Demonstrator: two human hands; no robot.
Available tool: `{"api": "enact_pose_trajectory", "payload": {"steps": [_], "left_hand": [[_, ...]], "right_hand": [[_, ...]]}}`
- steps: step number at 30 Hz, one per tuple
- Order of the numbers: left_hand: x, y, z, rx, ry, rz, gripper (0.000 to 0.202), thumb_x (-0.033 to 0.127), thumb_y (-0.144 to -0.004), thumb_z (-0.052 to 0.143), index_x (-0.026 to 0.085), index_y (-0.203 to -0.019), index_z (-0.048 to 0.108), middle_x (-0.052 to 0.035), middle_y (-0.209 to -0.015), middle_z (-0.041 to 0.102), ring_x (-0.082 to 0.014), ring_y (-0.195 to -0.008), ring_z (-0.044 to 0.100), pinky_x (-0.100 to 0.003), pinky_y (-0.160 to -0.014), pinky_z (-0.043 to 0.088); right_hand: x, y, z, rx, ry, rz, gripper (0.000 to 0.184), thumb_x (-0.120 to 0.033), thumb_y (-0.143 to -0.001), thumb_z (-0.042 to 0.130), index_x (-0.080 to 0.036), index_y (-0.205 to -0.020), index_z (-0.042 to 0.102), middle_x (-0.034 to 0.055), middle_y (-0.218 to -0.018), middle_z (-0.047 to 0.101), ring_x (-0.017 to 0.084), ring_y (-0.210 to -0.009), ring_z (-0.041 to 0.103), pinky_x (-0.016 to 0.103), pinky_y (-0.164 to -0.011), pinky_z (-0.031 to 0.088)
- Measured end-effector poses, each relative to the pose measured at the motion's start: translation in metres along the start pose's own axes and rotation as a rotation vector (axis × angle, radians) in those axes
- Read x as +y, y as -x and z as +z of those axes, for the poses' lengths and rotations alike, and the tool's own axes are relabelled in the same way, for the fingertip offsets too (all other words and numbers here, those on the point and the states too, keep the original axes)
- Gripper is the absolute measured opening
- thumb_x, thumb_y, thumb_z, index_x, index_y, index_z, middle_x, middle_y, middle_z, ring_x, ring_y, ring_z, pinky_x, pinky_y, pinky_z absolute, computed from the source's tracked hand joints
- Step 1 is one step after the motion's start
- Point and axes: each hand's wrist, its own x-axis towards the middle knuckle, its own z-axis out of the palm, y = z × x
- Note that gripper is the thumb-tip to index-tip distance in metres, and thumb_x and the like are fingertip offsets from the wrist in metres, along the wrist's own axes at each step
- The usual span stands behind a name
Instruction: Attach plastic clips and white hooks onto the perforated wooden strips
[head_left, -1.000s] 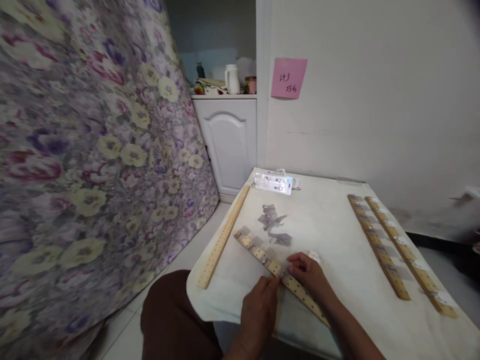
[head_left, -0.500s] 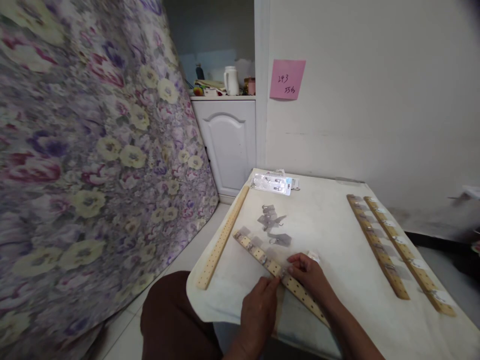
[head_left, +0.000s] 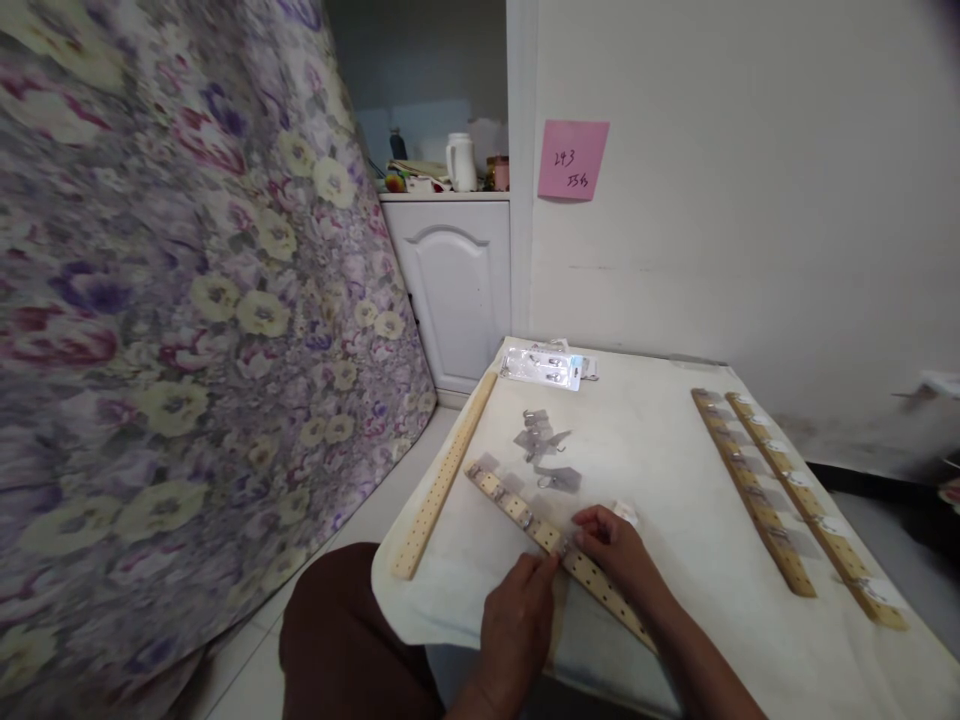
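A perforated wooden strip (head_left: 609, 598) lies slantwise near the table's front edge, with several small metal pieces bearing clear grey flaps (head_left: 499, 490) along its far half. My left hand (head_left: 517, 625) is closed at the strip's near side, fingertips against it around the middle. Pinched between the thumb and fingers of my right hand (head_left: 616, 548) is a small clear-flapped metal piece (head_left: 568, 543), held at the strip just beyond my left fingertips. My fingers hide part of it, so I cannot tell whether it is fastened. Loose pieces of the same kind (head_left: 540, 435) lie beyond the strip.
A bare perforated strip (head_left: 442, 490) lies along the left table edge. Two strips carrying pieces, a brown one (head_left: 754, 490) and a lighter one (head_left: 817, 510), lie at the right. Clear blister packs (head_left: 540, 367) are at the back. A floral curtain (head_left: 225, 300) hangs left.
Both hands keep almost the same place at the strip. The view has shifted very slightly; nothing else has visibly moved.
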Motion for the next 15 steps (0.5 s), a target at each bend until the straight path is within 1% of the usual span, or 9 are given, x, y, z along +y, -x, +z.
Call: {"api": "enact_pose_trajectory", "payload": {"steps": [5,9,15], "left_hand": [[0.002,-0.001,-0.002,0.004,-0.02,0.002,0.04,0.009,-0.087,0.037,0.027,-0.12,0.053,-0.0021,-0.091,0.059,-0.0131,-0.081,0.059,-0.021,-0.068,0.049],[0.001,-0.001,-0.002,-0.018,-0.039,-0.005,0.04,0.01,-0.088,0.037,0.027,-0.121,0.052,-0.0021,-0.091,0.059,-0.0134,-0.081,0.059,-0.022,-0.069,0.049],[0.001,-0.001,-0.002,-0.04,-0.054,-0.014,0.043,0.009,-0.087,0.037,0.028,-0.122,0.051,-0.0018,-0.092,0.059,-0.0133,-0.082,0.059,-0.022,-0.069,0.049]], "right_hand": [[-0.001,-0.001,0.001,0.005,0.108,-0.008,0.022,-0.03,-0.069,0.061,-0.018,-0.087,0.061,-0.0015,-0.067,0.059,0.015,-0.062,0.054,0.026,-0.059,0.04],[-0.004,-0.001,0.004,0.04,0.213,0.014,0.026,-0.034,-0.066,0.065,-0.019,-0.087,0.061,-0.001,-0.068,0.06,0.016,-0.064,0.055,0.026,-0.06,0.041],[-0.011,0.002,0.007,0.071,0.331,0.02,0.024,-0.034,-0.065,0.066,-0.02,-0.084,0.063,-0.0009,-0.067,0.063,0.016,-0.063,0.057,0.025,-0.059,0.04]]}}
